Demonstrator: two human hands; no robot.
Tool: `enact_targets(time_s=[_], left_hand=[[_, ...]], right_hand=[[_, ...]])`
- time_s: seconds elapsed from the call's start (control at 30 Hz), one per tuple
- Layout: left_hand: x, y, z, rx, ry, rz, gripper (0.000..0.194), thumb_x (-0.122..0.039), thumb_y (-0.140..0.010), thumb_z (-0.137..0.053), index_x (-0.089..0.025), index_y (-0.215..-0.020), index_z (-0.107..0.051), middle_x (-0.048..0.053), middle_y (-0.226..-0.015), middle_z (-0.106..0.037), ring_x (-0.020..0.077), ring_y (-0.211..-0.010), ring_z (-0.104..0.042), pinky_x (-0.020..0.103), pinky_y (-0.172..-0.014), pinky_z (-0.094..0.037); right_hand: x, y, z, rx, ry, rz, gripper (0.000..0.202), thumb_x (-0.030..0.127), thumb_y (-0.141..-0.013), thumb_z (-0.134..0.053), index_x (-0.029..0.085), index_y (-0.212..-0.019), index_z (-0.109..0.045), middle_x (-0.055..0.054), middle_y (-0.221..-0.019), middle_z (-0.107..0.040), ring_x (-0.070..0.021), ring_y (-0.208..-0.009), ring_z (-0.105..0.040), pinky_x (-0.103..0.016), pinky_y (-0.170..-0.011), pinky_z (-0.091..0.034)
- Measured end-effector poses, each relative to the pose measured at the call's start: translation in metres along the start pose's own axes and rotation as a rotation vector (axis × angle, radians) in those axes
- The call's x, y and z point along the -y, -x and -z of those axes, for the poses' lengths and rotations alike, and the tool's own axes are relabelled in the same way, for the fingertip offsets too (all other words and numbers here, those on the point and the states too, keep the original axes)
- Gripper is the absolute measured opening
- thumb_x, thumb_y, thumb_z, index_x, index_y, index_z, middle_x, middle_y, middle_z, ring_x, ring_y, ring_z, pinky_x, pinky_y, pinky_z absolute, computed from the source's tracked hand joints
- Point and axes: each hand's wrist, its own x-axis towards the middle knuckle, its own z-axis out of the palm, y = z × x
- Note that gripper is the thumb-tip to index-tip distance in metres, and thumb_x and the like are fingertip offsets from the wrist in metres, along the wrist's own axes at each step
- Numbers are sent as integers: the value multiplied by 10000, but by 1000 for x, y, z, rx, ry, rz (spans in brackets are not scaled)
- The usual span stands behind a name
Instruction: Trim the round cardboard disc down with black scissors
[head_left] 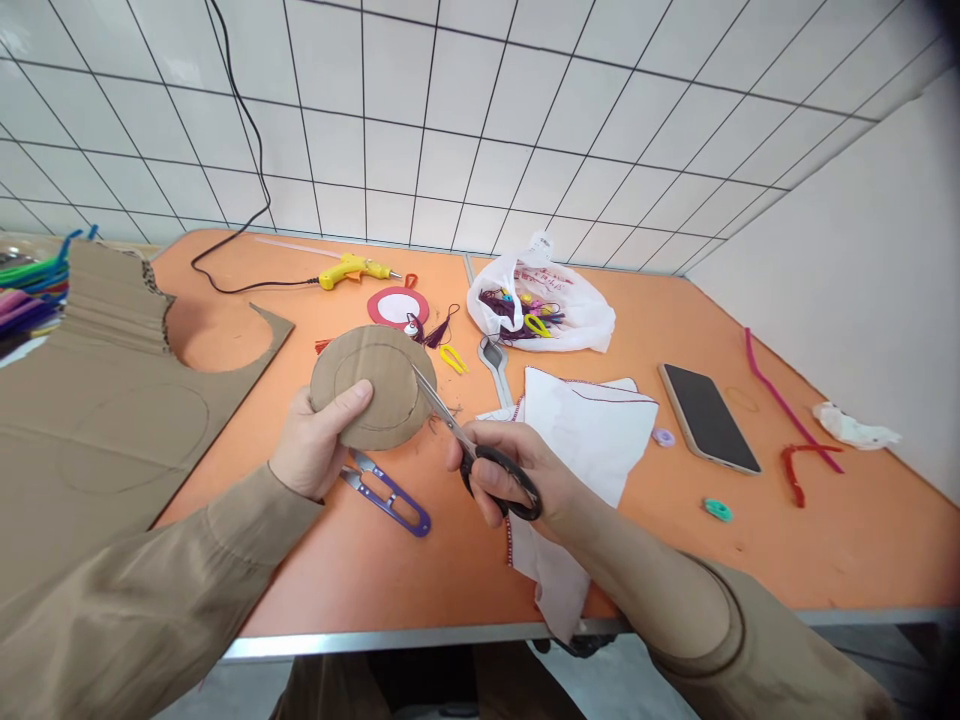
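A round cardboard disc (382, 375) with a smaller circle drawn on it is pinched in my left hand (319, 440), thumb on top. My right hand (517, 465) is wrapped round the black handles of the scissors (506, 480). The scissor blades lie at the right part of the disc, near the drawn line, their tips over the cardboard. Just below the disc, purple thread snips (394, 500) rest on the orange table (322, 590). White cloth (581, 430) with red stitched edges spreads beside and under my right hand.
A large cut cardboard sheet (97, 430) covers the left side. Behind are a yellow glue gun (352, 270), a red-rimmed disc (397, 307), a tassel (441, 330) and a white plastic bag (585, 310). A phone (709, 415) and pipe cleaners (787, 400) lie on the right.
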Motion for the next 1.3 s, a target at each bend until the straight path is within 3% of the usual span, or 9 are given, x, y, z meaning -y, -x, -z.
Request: enact_targets(time_s=[0.2,0.5,0.73,1.07,1.3], left_hand=[[0,1,0,22,-8,-4,257,-299,-650,-810,-158,-856,-745,93,-844,-759,282,-810,-719,332,-649,-603],[0,1,-1,-1,-6,20,281,-313,-631,-823,-149,-841,-734,107,-842,-754,310,-827,-713,352,-632,-603],[-1,3,-4,-44,13,80,327,-308,-588,-843,-130,-835,-723,92,-798,-743,292,-815,-711,271,-508,-574],[3,1,-4,-70,115,124,318,-249,-628,-827,-117,-904,-740,97,-879,-762,273,-870,-714,304,-702,-605],[3,-2,-6,-78,165,120,247,-208,-677,-792,-125,-905,-747,77,-908,-766,228,-843,-719,250,-682,-604]], right_hand=[[-2,0,0,-4,3,-2,386,510,-741,-678,148,-820,-572,56,-422,-511,-79,-364,-413,-224,-422,-241],[0,0,-3,-27,20,-17,342,440,-706,-726,152,-786,-559,77,-437,-470,-64,-349,-408,-195,-382,-242],[-1,-2,-3,-57,41,-1,296,397,-714,-714,152,-759,-554,92,-459,-418,-55,-359,-418,-176,-376,-285],[-3,-2,-4,-94,63,-4,301,412,-715,-712,158,-749,-554,95,-479,-398,-49,-354,-397,-177,-369,-266],[-5,-1,-6,-14,24,-22,380,510,-746,-683,164,-815,-541,61,-441,-499,-90,-394,-465,-205,-434,-287]])
